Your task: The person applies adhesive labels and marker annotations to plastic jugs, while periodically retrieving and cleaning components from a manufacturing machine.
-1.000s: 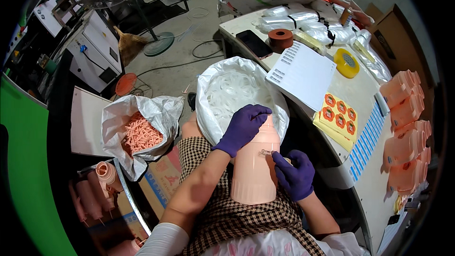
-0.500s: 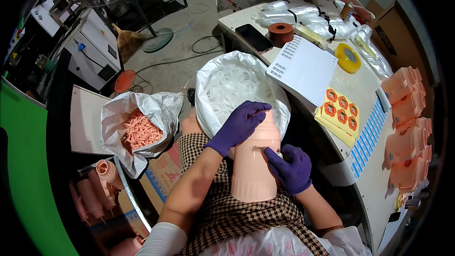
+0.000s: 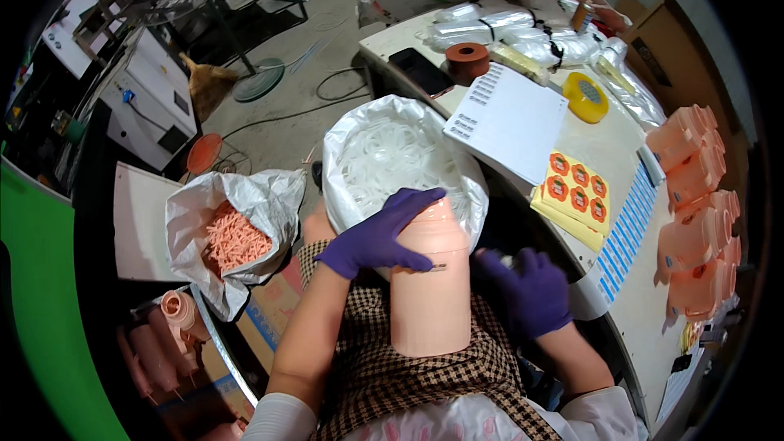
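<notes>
Bottle (image 3: 431, 310) in left hand (image 3: 371, 237)

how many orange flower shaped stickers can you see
6: three in an upper row and three in a lower row, all on the yellow sheet. More may be hidden underneath.

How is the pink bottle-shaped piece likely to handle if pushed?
The pink bottle-shaped piece looks like moulded plastic, so probably stiff. Its smooth, shiny wall may be slippery. Its rounded sides could roll without the left hand on it.
</notes>
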Tool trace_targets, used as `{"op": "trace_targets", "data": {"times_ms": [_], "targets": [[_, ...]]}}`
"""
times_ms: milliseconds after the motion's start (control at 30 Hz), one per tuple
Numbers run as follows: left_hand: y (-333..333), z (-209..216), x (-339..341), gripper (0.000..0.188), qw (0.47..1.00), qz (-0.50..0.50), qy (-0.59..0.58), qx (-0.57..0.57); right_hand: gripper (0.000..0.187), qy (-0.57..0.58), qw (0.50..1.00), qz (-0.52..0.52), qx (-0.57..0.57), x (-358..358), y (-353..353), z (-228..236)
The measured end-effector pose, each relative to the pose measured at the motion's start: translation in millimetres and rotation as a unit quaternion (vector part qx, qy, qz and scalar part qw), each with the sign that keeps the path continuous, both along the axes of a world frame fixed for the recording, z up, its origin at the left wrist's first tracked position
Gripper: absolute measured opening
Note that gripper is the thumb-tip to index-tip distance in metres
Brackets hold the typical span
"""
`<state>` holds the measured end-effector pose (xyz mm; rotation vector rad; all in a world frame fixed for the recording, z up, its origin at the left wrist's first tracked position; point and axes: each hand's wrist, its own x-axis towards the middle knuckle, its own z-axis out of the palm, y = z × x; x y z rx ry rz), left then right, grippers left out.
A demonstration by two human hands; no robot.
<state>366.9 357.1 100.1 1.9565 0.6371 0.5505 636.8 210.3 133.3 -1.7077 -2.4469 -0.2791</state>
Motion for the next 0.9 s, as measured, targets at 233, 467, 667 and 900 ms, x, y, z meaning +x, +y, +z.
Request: {"op": "trace_targets", "data": {"times_ms": [233, 467, 667, 900], "targets": [[-33, 49, 8, 0.029, 0.956, 0.258, -0.13, -0.06, 0.057, 0.012, 0.971, -0.199, 0.133, 129, 45, -14], [-38, 89, 46, 0.021, 0.908, -0.014, -0.418, -0.005, 0.085, 0.616, 0.695, 0.056, -0.366, 34, 12, -36], [-54, 66, 76, 0.038, 0.924, 0.09, -0.368, 0.053, 0.059, 0.669, 0.722, -0.133, -0.116, 121, -86, -25], [-68, -46, -9, 0.016, 0.905, 0.297, -0.26, -0.155, 0.062, 0.294, 0.871, -0.352, 0.176, 246, -129, -68]]}}
